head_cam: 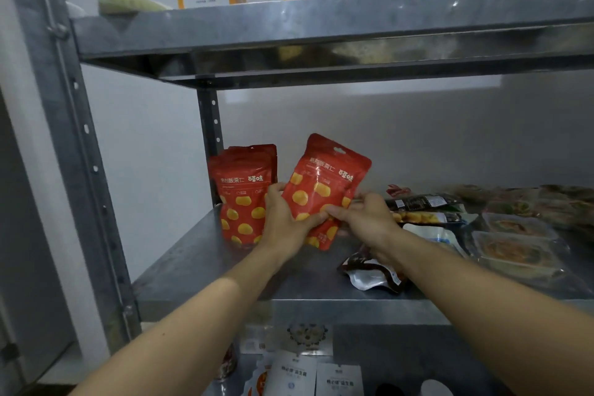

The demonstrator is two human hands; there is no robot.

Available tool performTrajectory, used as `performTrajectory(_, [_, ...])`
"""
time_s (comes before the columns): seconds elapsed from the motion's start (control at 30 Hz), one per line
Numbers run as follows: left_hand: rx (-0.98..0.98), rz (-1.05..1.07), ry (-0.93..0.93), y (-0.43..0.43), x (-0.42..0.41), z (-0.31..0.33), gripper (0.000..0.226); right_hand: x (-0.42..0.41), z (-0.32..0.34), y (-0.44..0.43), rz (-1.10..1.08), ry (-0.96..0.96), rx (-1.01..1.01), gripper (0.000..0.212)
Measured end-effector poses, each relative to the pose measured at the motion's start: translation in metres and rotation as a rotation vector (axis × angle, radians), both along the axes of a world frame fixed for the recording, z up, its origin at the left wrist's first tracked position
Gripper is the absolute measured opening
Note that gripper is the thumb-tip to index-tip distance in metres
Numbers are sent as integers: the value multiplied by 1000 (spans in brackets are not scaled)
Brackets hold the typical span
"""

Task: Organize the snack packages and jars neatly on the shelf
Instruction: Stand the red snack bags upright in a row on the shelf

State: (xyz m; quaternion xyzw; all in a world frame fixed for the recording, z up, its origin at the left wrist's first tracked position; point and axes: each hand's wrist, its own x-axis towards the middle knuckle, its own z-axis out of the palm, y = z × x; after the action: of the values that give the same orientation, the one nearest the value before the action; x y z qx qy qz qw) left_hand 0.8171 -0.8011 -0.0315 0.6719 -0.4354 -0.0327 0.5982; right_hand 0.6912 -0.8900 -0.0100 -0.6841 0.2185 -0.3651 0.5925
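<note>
galvanised steel rack against a pale wall, dim light. head view only. i'm working on the middle shelf (199, 267). both hands are on one red pouch (324, 183), held tilted with its top leaning right, clear of the deck. left hand (283, 219) wraps the left edge, thumb across the front. right hand (363, 219) pinches the lower right edge. so both are clamped on the same bag, nothing else in either. just left of it, standing red pouches (241, 199) with the same print sit upright in the back-left corner by the post, at least two deep. my left knuckles are near or touching the front one, can't tell which. right of my hands, a dark pouch (373, 270) lies flat near the front lip, with flat packets (424, 202) behind it and clear trays (514, 247) further right. upper shelf (321, 26) carries boxes and bags, and white sachets (295, 376) sit on the level below. handling guess: light stand-up foil bag, soft walls, lumpy fill that shifts, film a bit slick. side seams look like the stiff part, so grip there, not mid-panel. it should stand on its gusset if set down square, leaning on the row so it doesn't flop.
</note>
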Motion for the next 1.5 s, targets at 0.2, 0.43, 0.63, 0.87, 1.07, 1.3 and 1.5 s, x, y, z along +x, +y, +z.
performTrajectory(0.2, [-62,-78,15,47,17,-3,55,10,4,22,22,7,-141,30])
performTrajectory(0.43, [-110,-21,61,92,43,-15,56,48,-4,66,88,18,-191,29])
performTrajectory(0.63, [-94,17,55,108,58,-18,55,68,-8,86,64,43,-180,30])
performTrajectory(0.87, [-91,19,72,109,66,-20,55,75,-10,91,26,95,-184,36])
performTrajectory(1.07, [-206,-65,323,111,67,-10,45,68,-11,90,3,70,-120,73])
performTrajectory(1.3, [-100,-202,452,105,82,-11,45,92,-21,92,150,175,55,106])
performTrajectory(1.5, [-4,-266,463,103,85,-11,49,105,-27,89,154,116,60,96])
